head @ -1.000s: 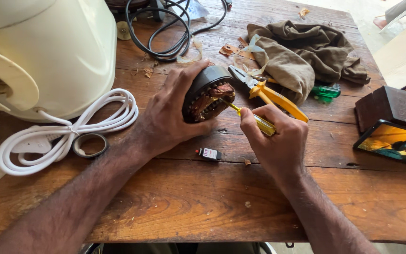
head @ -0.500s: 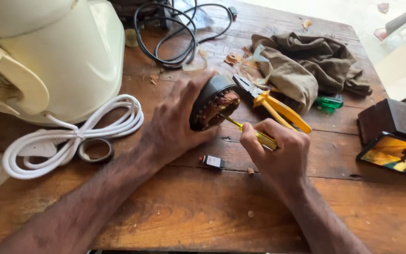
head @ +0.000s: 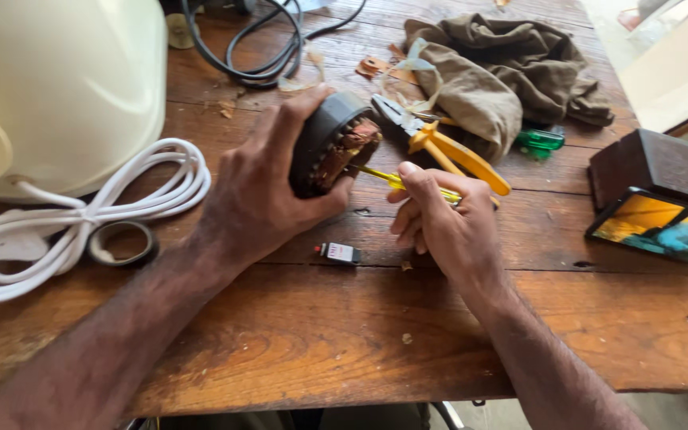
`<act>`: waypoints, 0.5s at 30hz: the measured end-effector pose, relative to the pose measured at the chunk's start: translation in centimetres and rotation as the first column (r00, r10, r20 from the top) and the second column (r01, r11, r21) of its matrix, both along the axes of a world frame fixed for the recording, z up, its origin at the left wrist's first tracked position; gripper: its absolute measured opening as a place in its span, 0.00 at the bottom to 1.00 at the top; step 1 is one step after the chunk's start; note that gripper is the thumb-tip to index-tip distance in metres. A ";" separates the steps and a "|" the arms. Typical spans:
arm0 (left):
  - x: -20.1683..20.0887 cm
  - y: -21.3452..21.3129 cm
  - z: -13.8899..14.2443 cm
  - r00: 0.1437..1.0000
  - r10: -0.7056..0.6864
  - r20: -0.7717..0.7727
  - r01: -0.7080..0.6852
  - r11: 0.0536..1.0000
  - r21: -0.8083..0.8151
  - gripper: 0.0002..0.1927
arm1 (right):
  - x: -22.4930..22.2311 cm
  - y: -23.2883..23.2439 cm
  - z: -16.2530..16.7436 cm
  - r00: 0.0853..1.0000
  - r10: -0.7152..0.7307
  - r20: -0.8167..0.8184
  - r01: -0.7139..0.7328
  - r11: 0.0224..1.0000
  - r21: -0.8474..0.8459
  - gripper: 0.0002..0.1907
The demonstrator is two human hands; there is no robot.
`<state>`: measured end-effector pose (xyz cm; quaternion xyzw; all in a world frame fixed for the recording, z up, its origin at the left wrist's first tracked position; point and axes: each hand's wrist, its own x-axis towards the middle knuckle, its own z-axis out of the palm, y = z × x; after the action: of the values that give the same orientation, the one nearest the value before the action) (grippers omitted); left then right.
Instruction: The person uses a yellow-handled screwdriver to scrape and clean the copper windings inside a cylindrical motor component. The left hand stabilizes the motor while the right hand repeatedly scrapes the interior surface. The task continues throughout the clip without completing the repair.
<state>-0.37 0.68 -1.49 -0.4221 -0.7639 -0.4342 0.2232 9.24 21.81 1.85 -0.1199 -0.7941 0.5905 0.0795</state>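
Note:
My left hand (head: pixel 264 191) grips a dark round motor stator (head: pixel 330 151) with copper windings, tilted on its side on the wooden table (head: pixel 344 334). My right hand (head: pixel 443 223) holds a thin yellow-handled tool (head: pixel 396 181), whose tip touches the windings at the stator's open face. Yellow-handled pliers (head: pixel 447 151) lie just behind my right hand. A small black and white component (head: pixel 338 253) sits on the table between my wrists.
A cream appliance body (head: pixel 57 87) fills the far left, with a coiled white cord (head: pixel 97 211) and a tape roll (head: pixel 123 243) before it. Black cable (head: pixel 264 48), an olive rag (head: pixel 503 72), a green-handled tool (head: pixel 541 140) and a dark box (head: pixel 658 191) lie around.
The view has shifted slightly. Both hands keep their grip; the stator has been tilted a little and the yellow tool stays at its windings.

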 end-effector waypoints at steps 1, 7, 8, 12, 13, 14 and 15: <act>0.0 0.2 0.1 1.000 0.011 0.003 -0.011 1.000 -0.013 0.41 | -0.1 0.4 0.0 1.000 0.019 0.005 -0.019 1.000 -0.020 0.20; 0.1 0.6 0.6 0.998 0.054 -0.042 -0.055 0.998 -0.034 0.40 | -0.2 1.0 -0.2 0.970 0.147 -0.193 -0.086 0.953 0.291 0.12; 0.2 0.6 0.7 0.997 0.053 -0.050 -0.055 0.998 -0.027 0.40 | 0.2 0.8 -0.3 0.942 0.167 -0.292 -0.023 0.898 0.439 0.12; 0.8 0.7 1.0 0.997 0.063 -0.032 -0.064 0.997 -0.041 0.38 | 0.7 0.6 -0.5 0.858 0.273 -0.435 0.123 0.714 0.690 0.10; 0.9 0.7 1.1 0.998 0.064 -0.030 -0.065 0.997 -0.038 0.38 | 0.5 0.6 -0.5 0.863 0.292 -0.413 0.106 0.694 0.712 0.12; 1.0 0.7 1.2 0.998 0.062 -0.030 -0.063 0.997 -0.035 0.38 | 0.3 0.5 -0.6 0.867 0.309 -0.391 0.091 0.674 0.734 0.13; 1.0 0.8 1.3 0.998 0.060 -0.030 -0.061 0.998 -0.030 0.39 | 0.1 0.5 -0.5 0.871 0.325 -0.368 0.076 0.651 0.755 0.15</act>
<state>0.60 1.51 -0.15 -0.4085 -0.7796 -0.4093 0.2406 9.30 22.34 1.33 0.1278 -0.9273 0.2250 0.2703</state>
